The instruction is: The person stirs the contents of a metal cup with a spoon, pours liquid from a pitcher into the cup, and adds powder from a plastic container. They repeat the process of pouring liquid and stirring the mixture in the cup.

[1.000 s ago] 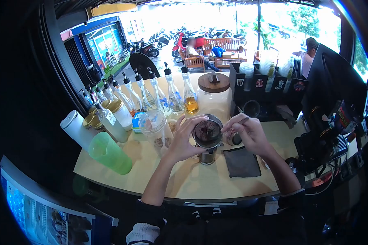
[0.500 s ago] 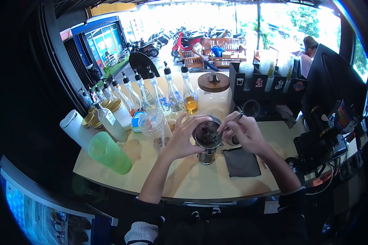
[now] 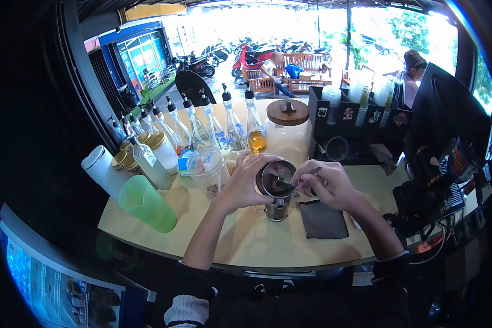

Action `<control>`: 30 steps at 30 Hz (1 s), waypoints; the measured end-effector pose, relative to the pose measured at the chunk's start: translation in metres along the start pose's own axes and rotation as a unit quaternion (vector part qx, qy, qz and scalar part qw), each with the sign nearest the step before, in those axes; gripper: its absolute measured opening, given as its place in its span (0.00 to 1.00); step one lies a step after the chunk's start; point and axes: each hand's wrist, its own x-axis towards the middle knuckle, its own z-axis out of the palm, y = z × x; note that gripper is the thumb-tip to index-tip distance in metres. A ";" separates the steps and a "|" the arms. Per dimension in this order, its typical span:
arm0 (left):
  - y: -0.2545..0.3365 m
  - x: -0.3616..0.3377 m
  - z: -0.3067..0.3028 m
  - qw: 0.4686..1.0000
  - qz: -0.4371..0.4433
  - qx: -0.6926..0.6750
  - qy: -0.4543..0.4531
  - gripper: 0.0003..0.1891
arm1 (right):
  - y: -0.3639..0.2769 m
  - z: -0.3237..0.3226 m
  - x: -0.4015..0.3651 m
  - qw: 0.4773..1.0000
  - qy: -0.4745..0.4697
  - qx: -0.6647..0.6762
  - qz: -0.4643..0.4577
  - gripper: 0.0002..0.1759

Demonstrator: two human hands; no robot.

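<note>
My left hand [image 3: 246, 183] is wrapped around the side of a metal cup [image 3: 263, 183] with dark, brownish contents. In my right hand [image 3: 331, 185] is a spoon [image 3: 283, 185], pinched by its handle, its bowl dipping inside the cup's mouth. Below the cup, a shiny metal cylinder [image 3: 277, 212] stands on the counter; whether the two are joined cannot be seen. A folded dark cloth [image 3: 322, 220] lies under my right wrist. Close to my left hand stands a clear plastic jar [image 3: 206, 167].
On the counter [image 3: 240, 240], a green pitcher [image 3: 147, 205] and several pump bottles [image 3: 232, 126] stand left and behind. A wooden-lidded jar [image 3: 288, 131] and a black cup holder [image 3: 361, 117] are at the back. Dark equipment [image 3: 426, 188] is at right. Outside, two people sit.
My right hand has lowered slightly, and the spoon's handle now lies flatter, with its bowl showing higher in the cup. My left hand keeps its hold. The view has shifted slightly.
</note>
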 end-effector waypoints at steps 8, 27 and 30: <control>-0.001 0.000 0.002 1.000 0.004 0.006 0.012 0.45 | -0.001 0.006 -0.003 0.999 -0.004 -0.013 -0.035 0.05; -0.001 -0.002 0.006 1.000 -0.001 -0.016 0.014 0.44 | 0.010 0.007 -0.007 0.998 0.002 0.058 0.002 0.08; 0.001 -0.002 0.005 1.000 0.002 0.002 0.013 0.45 | 0.014 0.005 -0.003 0.993 0.064 0.098 0.018 0.09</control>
